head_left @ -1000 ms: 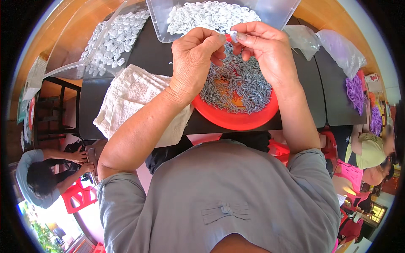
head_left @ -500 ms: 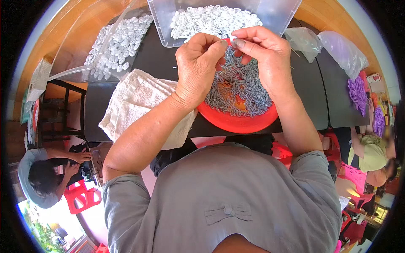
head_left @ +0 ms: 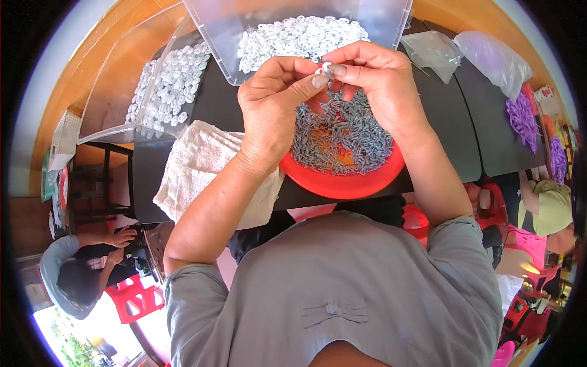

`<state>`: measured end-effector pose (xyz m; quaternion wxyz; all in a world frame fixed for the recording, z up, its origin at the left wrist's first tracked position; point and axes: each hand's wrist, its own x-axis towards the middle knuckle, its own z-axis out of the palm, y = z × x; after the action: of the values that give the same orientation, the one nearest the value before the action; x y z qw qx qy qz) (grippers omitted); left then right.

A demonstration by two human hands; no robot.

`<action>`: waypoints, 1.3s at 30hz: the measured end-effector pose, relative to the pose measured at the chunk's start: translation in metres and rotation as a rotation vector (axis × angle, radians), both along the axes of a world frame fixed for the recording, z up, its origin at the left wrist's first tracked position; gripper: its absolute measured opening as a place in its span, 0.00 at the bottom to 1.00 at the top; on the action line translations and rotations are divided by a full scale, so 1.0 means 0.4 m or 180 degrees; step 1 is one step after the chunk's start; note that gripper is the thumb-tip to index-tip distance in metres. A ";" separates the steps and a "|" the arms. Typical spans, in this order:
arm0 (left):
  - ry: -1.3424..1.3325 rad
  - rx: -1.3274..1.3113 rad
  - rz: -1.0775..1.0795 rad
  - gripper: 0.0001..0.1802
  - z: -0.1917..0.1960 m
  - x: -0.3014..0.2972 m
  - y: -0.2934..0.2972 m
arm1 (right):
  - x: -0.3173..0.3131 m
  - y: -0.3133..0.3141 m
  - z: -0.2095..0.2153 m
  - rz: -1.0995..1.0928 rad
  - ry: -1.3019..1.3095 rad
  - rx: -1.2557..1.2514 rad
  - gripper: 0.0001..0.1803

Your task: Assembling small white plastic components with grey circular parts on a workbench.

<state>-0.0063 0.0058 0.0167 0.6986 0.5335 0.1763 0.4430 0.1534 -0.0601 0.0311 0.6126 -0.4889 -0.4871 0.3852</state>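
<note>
Above a red basin (head_left: 342, 189), both hands meet fingertip to fingertip around a small white plastic piece (head_left: 322, 70). My left hand (head_left: 272, 101) pinches it between thumb and forefinger. From the other side, my right hand (head_left: 385, 82) holds it in the same kind of pinch. Whether a screw is also between the fingertips is too small to tell. Many small grey screws (head_left: 351, 144) lie heaped in the basin below. Behind the hands, a clear plastic bin (head_left: 211, 46) contains a pile of similar white pieces (head_left: 302, 37).
A folded cream towel (head_left: 199, 165) lies beside my left forearm on the dark table (head_left: 443, 116). Farther left, a clear container holds more white pieces (head_left: 174, 82). Clear plastic bags (head_left: 495, 58) and purple items (head_left: 521, 125) are at the right. Other people sit on both sides.
The view has shifted slightly. My hands have come a little closer together, and the white piece now shows more plainly between the fingertips.
</note>
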 end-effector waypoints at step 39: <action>0.0636 0.2058 0.0269 0.15 -0.020 -0.012 0.000 | 0.025 -0.023 0.036 0.0717 0.0105 -0.0759 0.11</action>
<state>-0.0110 0.0058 0.0088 0.4537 0.7603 0.1162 0.4500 0.1635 -0.0692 0.0456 0.5111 -0.4941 -0.4796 0.5144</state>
